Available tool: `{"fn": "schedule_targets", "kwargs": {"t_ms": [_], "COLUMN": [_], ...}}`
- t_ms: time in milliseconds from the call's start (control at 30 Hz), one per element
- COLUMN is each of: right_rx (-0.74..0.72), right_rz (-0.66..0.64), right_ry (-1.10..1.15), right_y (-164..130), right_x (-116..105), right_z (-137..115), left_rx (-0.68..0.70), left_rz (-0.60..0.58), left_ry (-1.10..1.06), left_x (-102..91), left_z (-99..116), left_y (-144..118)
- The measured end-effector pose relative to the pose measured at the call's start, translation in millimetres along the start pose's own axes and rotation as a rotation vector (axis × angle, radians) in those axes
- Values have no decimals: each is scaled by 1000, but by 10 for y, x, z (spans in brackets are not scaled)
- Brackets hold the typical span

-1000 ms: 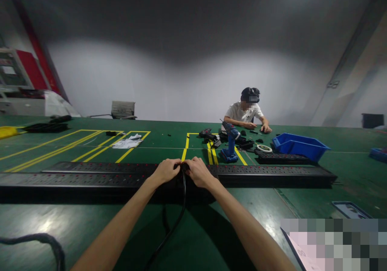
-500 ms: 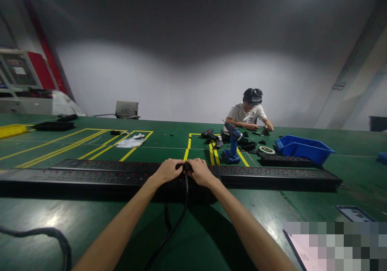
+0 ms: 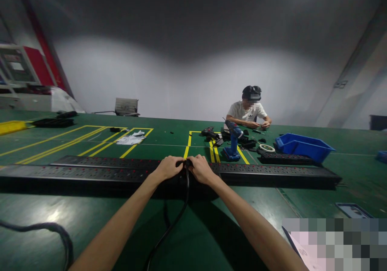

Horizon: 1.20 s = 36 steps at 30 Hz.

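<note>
On the long black power strip (image 3: 90,173), near its middle, the left hand (image 3: 168,168) and right hand (image 3: 201,169) seem to pinch a black cable (image 3: 173,222). The cable runs off the strip's near edge across bare green table (image 3: 90,218). Past the strip's far edge stands a blue drill (image 3: 232,141).

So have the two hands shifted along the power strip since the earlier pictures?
No. The left hand and right hand stay together on the cable end at the middle of the power strip; only the camera shifted.
</note>
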State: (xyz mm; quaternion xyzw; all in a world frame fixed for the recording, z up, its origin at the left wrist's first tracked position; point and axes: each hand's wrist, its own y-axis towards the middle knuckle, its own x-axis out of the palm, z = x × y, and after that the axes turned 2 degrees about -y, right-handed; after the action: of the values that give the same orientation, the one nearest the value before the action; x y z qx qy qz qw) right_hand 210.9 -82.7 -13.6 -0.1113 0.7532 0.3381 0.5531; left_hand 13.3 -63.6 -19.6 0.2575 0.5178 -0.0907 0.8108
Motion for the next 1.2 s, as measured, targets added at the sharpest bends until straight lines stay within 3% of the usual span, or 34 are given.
{"fn": "schedule_targets", "kwargs": {"t_ms": [467, 600, 767, 900, 1067, 1200], "right_rx": [-6, -20, 78, 133, 162, 116], "right_rz": [31, 171, 394, 475, 469, 340], "right_ry": [99, 210, 404, 483, 515, 599], "right_y": [-1, -70, -58, -35, -27, -4], "right_x": [-12, -13, 7, -23, -65, -148], "right_z": [-24, -23, 28, 42, 75, 128], "left_rx": [4, 13, 1, 3, 1, -5], "left_rz": [-8, -41, -23, -19, -5, 6], "left_ry": [31, 22, 0, 0, 10, 15], "left_x": [-15, -74, -100, -82, -58, -46], "left_z": [-6, 30, 60, 67, 60, 41], "left_y": [-3, -26, -44, -39, -27, -19]}}
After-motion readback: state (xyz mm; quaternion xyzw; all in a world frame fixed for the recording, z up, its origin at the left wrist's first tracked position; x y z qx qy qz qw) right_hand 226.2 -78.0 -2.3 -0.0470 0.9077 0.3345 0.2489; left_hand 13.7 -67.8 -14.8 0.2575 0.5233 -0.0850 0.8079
